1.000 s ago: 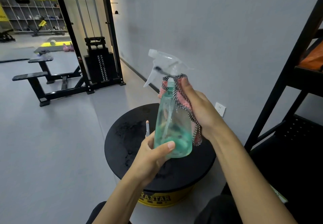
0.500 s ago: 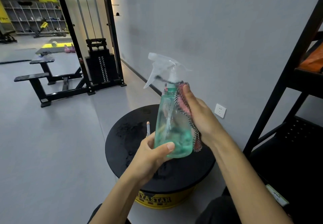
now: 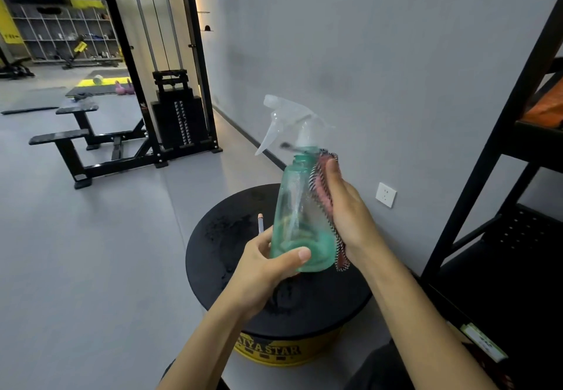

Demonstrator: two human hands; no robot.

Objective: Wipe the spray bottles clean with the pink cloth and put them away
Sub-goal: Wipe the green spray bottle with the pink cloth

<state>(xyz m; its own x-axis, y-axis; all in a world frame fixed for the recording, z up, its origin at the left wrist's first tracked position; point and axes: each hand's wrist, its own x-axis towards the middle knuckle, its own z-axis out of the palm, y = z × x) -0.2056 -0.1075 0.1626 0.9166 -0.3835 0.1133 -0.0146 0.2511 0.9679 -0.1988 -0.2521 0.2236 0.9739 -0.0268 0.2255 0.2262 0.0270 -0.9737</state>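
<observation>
A translucent green spray bottle [image 3: 297, 204] with a clear trigger head is held upright in front of me. My left hand [image 3: 265, 271] grips its base, thumb across the front. My right hand [image 3: 347, 210] presses the pink cloth [image 3: 323, 194], which has a black-and-white stitched edge, flat against the bottle's right side. Most of the cloth is hidden between my palm and the bottle. A thin white stick with a pink tip [image 3: 260, 222] pokes up behind my left hand.
Below the bottle stands a round black-topped stool [image 3: 219, 237] with a yellow base. A black metal shelf rack [image 3: 499, 152] rises on the right. A grey wall with a socket [image 3: 385, 194] is behind. A cable machine [image 3: 176, 115] and benches stand at the left.
My right hand with the cloth has slid a little down the bottle's side, away from the neck. The left hand keeps the same grip on the base.
</observation>
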